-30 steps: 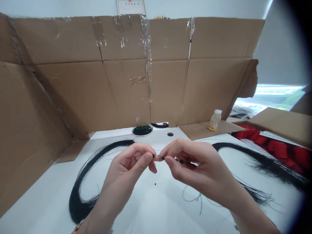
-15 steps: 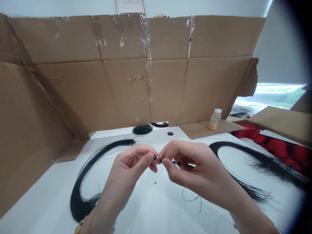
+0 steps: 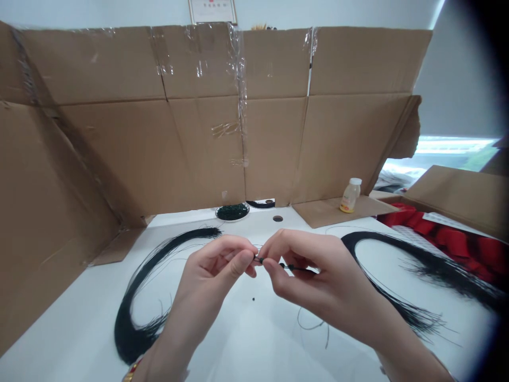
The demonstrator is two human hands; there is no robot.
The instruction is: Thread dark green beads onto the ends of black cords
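Observation:
My left hand (image 3: pixel 217 270) and my right hand (image 3: pixel 314 278) meet above the white table (image 3: pixel 246 339), both pinched on one thin black thread. A small dark bead (image 3: pixel 261 260) sits on the thread between the two sets of fingertips, and another bead (image 3: pixel 291 267) shows under my right fingers. A loose end of thread (image 3: pixel 314 326) curls on the table below my right hand. One tiny loose bead (image 3: pixel 253 299) lies on the table beneath the hands.
A bundle of black threads (image 3: pixel 137 313) curves at the left, another bundle (image 3: pixel 401 270) at the right. A dish of dark beads (image 3: pixel 232 211) and a small bottle (image 3: pixel 350 195) stand by the taped cardboard screen (image 3: pixel 199 132). Red items (image 3: pixel 457 239) lie at far right.
The gap between my fingertips has narrowed slightly, and the bead on the thread sits closer to my left fingertips. Both hands stay in the same place.

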